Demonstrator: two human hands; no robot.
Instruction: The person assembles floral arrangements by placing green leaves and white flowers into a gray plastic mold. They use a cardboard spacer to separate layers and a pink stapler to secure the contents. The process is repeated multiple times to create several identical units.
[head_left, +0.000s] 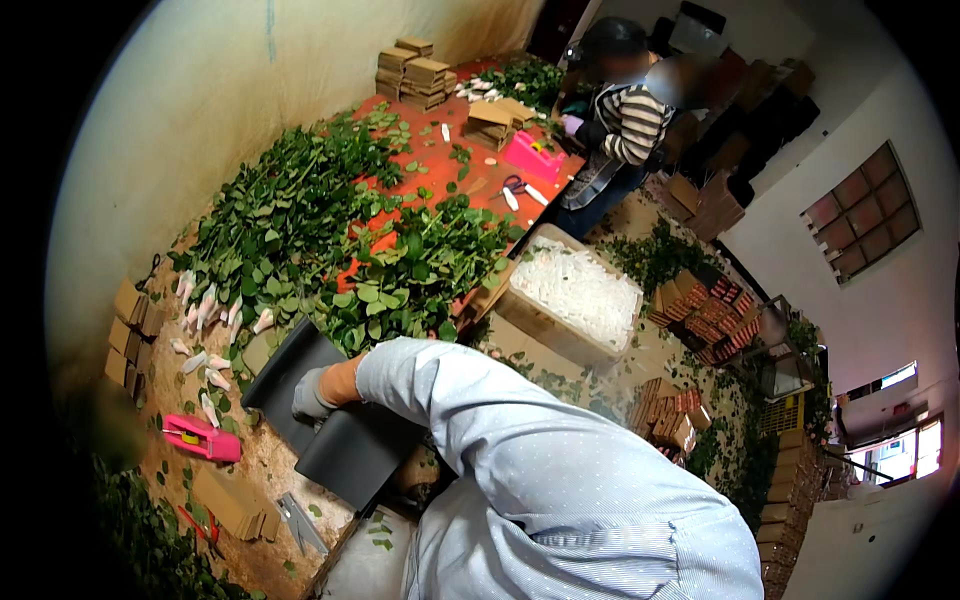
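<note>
Gloved hand [318,392] is laid on a smooth dark flat tray [340,440]; finger closure cannot be told; leafy stems [400,270] just beyond.

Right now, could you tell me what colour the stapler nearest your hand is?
Bright pink stapler, on the table left of the gloved hand; head view.

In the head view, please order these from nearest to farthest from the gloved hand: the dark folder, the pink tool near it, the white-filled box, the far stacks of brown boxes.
From the gloved hand:
1. Dark folder, under the hand, touching it.
2. Pink tool, to its left on the table.
3. White-filled box, to its right, beyond the table edge.
4. Brown box stacks, at the far end of the table.
</note>
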